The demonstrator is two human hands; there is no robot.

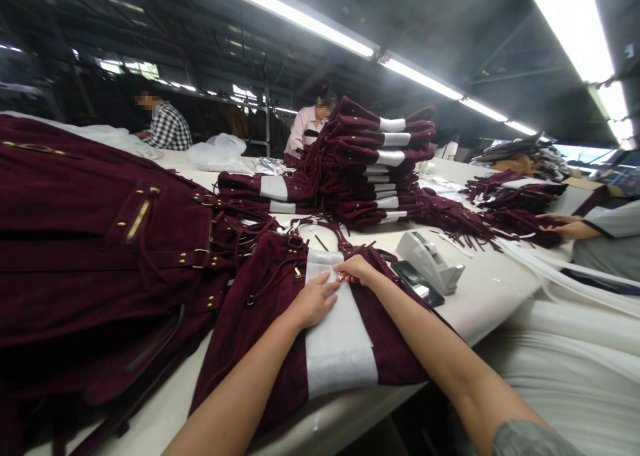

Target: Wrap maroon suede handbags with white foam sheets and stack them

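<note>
A maroon suede bag (280, 289) with gold hardware lies flat in front of me, with a white paper band (337, 336) around its middle. My left hand (315, 301) rests on the band, palm down with its fingers spread. Close beside it, my right hand (356, 271) is pinched at the upper part of the band. A small shiny bit shows at its fingertips, too small to make out. Right of the bag stand a grey tape dispenser (431, 263) and a dark flat object (417, 283).
Behind the bag rises a tall stack of banded maroon bags (380, 156). More maroon bags (100, 223) fill the left side. A person's hands (567, 226) touch maroon pieces at the right. White sheeting (575, 356) hangs at the lower right. Two people sit across the table.
</note>
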